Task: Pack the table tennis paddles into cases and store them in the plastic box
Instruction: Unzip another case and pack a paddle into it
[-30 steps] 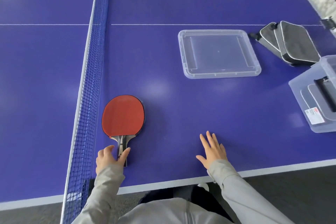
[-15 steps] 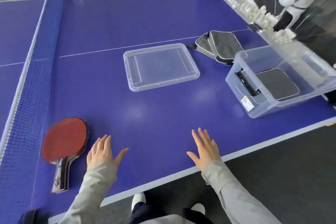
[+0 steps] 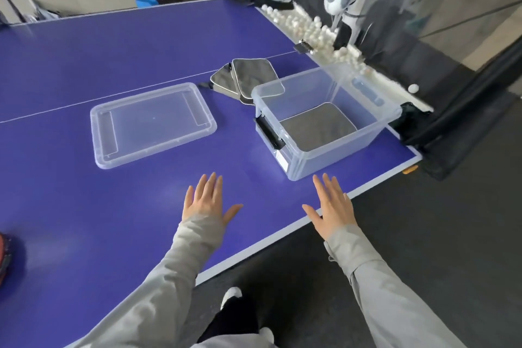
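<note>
Two hands show in the head view and neither holds anything: your left hand (image 3: 207,200) and right hand (image 3: 332,207) are flat, palms down, fingers straight and slightly spread, at the near edge of the table (image 3: 113,51); whether they touch it cannot be told. Judge the step in hand as the interval between paddles. One case (image 3: 316,127) lies on the floor of the open plastic box (image 3: 333,150), two further cases (image 3: 248,76) lie stacked just behind it, and the lid (image 3: 152,121) rests apart to the left. The red paddle (image 3: 4,254) appears only as a sliver at the left frame edge, well apart from your left fingers (image 3: 210,183). The box's near corner sits just beyond your right fingertips. The next move probably calls for taking a case from behind the box and carrying it to the paddle.
</note>
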`<state>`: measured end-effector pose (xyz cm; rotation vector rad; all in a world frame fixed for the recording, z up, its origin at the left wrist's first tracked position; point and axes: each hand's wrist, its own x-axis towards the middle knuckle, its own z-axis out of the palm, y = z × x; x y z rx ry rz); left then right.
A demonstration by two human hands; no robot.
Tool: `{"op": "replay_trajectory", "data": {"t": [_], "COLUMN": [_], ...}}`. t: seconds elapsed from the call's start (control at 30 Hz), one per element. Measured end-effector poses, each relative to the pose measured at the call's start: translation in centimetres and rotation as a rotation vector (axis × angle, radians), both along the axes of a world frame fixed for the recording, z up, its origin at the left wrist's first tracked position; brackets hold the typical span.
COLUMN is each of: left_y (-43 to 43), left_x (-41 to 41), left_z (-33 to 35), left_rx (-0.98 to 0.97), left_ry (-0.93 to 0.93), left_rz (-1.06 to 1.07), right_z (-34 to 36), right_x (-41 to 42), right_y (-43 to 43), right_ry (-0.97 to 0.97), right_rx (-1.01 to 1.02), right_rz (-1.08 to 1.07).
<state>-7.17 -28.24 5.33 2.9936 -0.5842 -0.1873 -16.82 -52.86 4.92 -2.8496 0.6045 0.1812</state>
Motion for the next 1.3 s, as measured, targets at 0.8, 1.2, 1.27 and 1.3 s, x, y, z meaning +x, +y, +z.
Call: {"op": "replay_trajectory", "data": {"t": [0.8, 1.2, 1.27, 1.3], "left_y": [-21.1, -26.0, -26.1, -26.2], "left_x": [21.7, 28.4, 28.4, 28.6], "left_z": [1.2, -0.1, -0.6, -0.7], "left_rx": [-0.306, -0.564, -0.539, -0.530], "left_ry": [0.052, 0.272, 0.244, 0.235], "left_rz": [0.406, 0.938, 0.960, 0.960], "right_z": [4.5, 3.0, 1.6, 0.7], "right_x": [25.0, 48.0, 51.1, 52.6], "right_y": [-20.9, -23.2, -23.0, -22.9], "right_ry": [-0.123, -0.039, 0.045, 0.082], "right_rx": [-0.073, -0.034, -0.033, -0.034], "right_rz": [0.272, 0.391, 0.357, 0.346]}}
